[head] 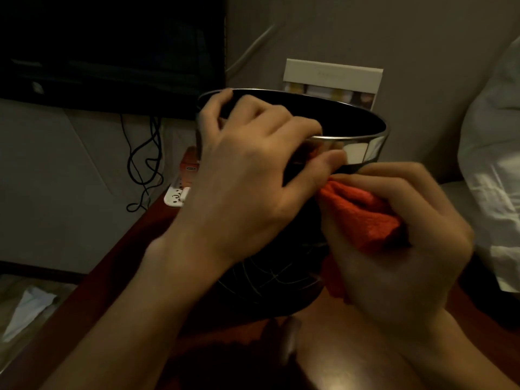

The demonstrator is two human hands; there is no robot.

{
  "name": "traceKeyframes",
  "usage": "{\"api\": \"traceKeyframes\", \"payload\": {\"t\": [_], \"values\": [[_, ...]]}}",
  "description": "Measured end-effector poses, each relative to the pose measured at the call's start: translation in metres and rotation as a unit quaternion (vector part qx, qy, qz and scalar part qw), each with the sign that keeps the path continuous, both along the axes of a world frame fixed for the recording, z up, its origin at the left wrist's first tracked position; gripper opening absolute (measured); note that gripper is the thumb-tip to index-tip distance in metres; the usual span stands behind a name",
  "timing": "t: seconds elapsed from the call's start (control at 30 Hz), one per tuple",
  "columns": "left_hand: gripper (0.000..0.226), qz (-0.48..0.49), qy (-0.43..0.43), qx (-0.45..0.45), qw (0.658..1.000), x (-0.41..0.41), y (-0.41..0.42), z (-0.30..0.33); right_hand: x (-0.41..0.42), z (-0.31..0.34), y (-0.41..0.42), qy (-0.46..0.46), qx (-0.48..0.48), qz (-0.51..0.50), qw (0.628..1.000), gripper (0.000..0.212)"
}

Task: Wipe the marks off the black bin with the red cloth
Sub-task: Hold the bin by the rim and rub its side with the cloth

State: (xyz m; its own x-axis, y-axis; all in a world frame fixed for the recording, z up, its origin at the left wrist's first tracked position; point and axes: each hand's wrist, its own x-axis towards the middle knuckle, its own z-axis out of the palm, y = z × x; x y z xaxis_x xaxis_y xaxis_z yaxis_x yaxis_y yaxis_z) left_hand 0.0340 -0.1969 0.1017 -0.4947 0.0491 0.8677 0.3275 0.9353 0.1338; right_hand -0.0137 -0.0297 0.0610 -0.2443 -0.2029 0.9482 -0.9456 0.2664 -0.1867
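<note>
The round black bin with a polished metal rim band (363,149) stands upright on the reddish-brown wooden surface (135,249), left hand (247,175) gripping its near rim, right hand (394,240) pressing the bunched red cloth (363,218) against its near-right wall, above pale scratch marks (267,280).

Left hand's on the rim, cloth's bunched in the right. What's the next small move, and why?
Probably bring the red cloth down the black bin wall onto the pale scratchy marks and rub. The right hand grips it just under the shiny rim band, above those marks, while the left hand steadies the rim.
</note>
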Motion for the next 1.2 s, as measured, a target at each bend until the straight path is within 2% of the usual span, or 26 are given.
{"api": "traceKeyframes", "payload": {"t": [0.17,0.33,0.43,0.73,0.9,1.1,1.2], "values": [[0.014,-0.057,0.017,0.038,0.998,-0.002,-0.006,0.004,-0.009,0.009,0.011,0.014,-0.022,-0.034,0.999,0.016],[0.017,-0.073,-0.003,0.056,0.996,0.0,-0.023,0.007,-0.018,0.016,0.017,0.012,-0.042,-0.043,0.998,0.015],[0.015,-0.082,-0.01,0.056,0.995,0.0,-0.028,0.007,-0.015,0.013,0.013,0.003,-0.007,-0.029,1.0,0.011],[0.011,-0.086,0.002,0.072,0.994,-0.002,-0.03,0.006,0.001,-0.019,-0.012,0.027,0.09,-0.016,0.995,0.023],[0.012,-0.091,0.002,0.072,0.993,-0.003,-0.031,0.005,-0.006,0.003,0.004,0.044,0.009,-0.064,0.997,0.02],[0.01,-0.094,0.008,0.07,0.993,-0.004,-0.031,0.005,0.0,-0.017,-0.01,0.038,0.075,-0.026,0.996,0.021],[0.01,-0.091,0.011,0.074,0.993,-0.004,-0.03,0.005,-0.005,0.0,0.001,0.051,0.033,-0.054,0.997,0.021]]}}
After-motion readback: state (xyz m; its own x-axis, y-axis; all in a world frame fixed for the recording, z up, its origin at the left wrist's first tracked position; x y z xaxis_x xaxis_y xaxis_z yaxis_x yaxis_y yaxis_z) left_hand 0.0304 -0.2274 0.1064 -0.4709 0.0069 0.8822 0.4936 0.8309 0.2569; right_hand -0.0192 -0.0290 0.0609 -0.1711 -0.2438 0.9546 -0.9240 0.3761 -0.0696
